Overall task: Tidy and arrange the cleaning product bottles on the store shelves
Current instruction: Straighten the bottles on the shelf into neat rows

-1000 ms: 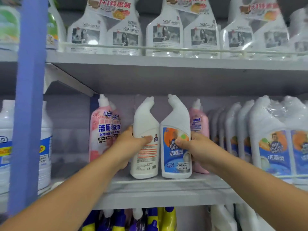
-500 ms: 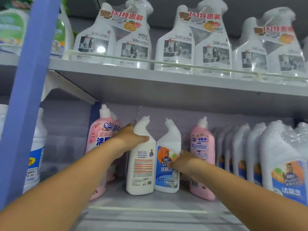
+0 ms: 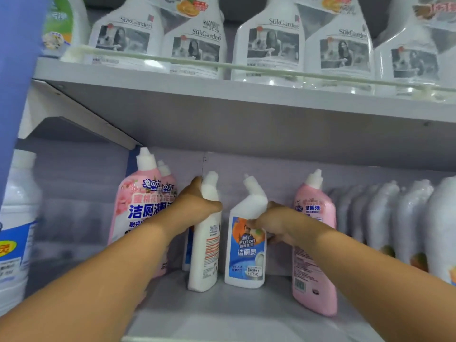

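Two white angled-neck toilet cleaner bottles stand deep on the middle shelf [image 3: 222, 314]. My left hand [image 3: 197, 206] grips the upper body of the left white bottle [image 3: 204, 255], which shows its back label and leans slightly. My right hand [image 3: 274, 223] holds the shoulder of the right white bottle [image 3: 246, 253], whose blue and orange front label faces me. Pink bottles [image 3: 138, 208] stand to the left, and another pink bottle [image 3: 313, 275] stands to the right.
A row of shrink-wrapped white bottles [image 3: 404, 218] fills the right side of the shelf. Large white jugs [image 3: 17, 230] stand at far left behind a blue upright post [image 3: 14, 70]. The shelf above [image 3: 246, 112] carries white spray bottles [image 3: 271, 45] behind a rail.
Both hands have pushed the two white bottles from the shelf's front edge toward the back. My hands slid up from the bottles' bodies to their shoulders. The camera came closer and tilted up.
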A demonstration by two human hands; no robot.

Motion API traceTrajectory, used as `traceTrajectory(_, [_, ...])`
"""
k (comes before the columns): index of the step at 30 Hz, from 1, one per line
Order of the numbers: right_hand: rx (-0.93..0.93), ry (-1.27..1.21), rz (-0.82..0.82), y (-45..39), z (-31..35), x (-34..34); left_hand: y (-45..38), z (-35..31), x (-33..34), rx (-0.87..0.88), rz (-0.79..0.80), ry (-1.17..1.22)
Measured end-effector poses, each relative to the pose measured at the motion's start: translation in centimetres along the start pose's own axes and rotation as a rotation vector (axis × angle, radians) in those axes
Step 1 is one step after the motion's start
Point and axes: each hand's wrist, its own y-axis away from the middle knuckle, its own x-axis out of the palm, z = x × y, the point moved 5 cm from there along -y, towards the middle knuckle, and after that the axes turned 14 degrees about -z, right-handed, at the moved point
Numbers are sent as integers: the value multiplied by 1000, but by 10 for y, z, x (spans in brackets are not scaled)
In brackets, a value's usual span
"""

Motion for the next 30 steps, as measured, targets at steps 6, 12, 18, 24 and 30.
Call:
traceTrajectory(6, [32,-25,5,-25,-12,16,9,2,-3,37,-52,78])
traceTrajectory(12, [43,-122,-60,-33,-36,36,14,3,-8,127,-29,-140])
traceTrajectory(18, [10,-96,-84,-37,-44,45,19,7,-19,123,136,-339])
traceTrajectory(24, [25,12,-79,-35,-49,54,23,16,-14,53,285,-360])
traceTrajectory(30, [-29,182,-95,-33,-56,61,27,16,1,98,135,-441])
